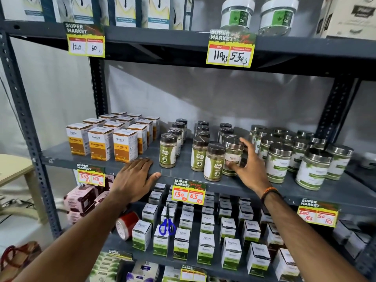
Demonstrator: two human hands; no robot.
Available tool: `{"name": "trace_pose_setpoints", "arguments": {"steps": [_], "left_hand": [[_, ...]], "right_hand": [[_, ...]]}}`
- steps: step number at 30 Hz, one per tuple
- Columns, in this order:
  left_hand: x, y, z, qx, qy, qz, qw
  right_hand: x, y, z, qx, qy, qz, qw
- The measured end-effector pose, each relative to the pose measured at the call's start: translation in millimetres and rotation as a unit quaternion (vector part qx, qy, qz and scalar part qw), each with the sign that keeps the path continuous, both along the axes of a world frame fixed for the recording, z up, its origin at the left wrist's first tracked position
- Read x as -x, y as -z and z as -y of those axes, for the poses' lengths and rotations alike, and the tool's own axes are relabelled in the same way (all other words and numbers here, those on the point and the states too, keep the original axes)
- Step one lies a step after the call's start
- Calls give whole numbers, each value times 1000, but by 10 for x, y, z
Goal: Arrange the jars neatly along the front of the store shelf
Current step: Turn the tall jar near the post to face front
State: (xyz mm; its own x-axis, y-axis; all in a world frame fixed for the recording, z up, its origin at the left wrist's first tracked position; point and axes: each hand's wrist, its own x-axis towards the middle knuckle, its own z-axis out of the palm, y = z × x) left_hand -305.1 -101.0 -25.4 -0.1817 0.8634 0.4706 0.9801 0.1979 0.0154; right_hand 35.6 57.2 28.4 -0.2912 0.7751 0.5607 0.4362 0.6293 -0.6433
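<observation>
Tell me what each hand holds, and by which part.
Right hand grips a steel-lidded jar by its side, thumb on the label; left hand holds nothing, resting on the shelf edge.

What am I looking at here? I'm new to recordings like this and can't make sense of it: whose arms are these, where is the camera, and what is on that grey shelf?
There is no machine here. These are a person's two bare arms, filmed by one wide camera worn on the head, looking forward and down. The grey shelf holds Turmeric boxes on the left, dark-lidded jars in the middle and steel-lidded jars on the right. The left hand lies flat on the shelf's front edge and holds nothing. The right hand grips the leftmost steel-lidded jar, thumb in front, fingers behind.
</observation>
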Motion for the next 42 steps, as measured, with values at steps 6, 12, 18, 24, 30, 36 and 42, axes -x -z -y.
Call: {"name": "trace_pose_setpoints", "arguments": {"steps": [6, 12, 18, 24, 30, 36, 42], "left_hand": [[18, 25, -8, -9, 1, -3, 1000], [11, -12, 5, 5, -3, 0, 1000], [-149, -216, 160, 8, 18, 59, 998], [-781, -841, 312, -94, 64, 19, 993], [-1798, -1450, 140, -155, 144, -43, 976], [-2660, -1368, -239, -111, 210, -42, 970], [-2990, -843, -604, 17, 176, -21, 984]], "right_hand": [[-17, 15, -60, 5, 4, 0, 1000], [-60, -25, 44, -21, 9, -15, 1000], [-255, -266, 290, -64, 20, -22, 998], [-687, -559, 619, -98, 33, -84, 991], [-1359, -939, 882, -141, 55, -103, 983], [-2155, -1043, 844, -130, 106, -107, 980], [-2750, -706, 542, -91, 165, -92, 978]]}}
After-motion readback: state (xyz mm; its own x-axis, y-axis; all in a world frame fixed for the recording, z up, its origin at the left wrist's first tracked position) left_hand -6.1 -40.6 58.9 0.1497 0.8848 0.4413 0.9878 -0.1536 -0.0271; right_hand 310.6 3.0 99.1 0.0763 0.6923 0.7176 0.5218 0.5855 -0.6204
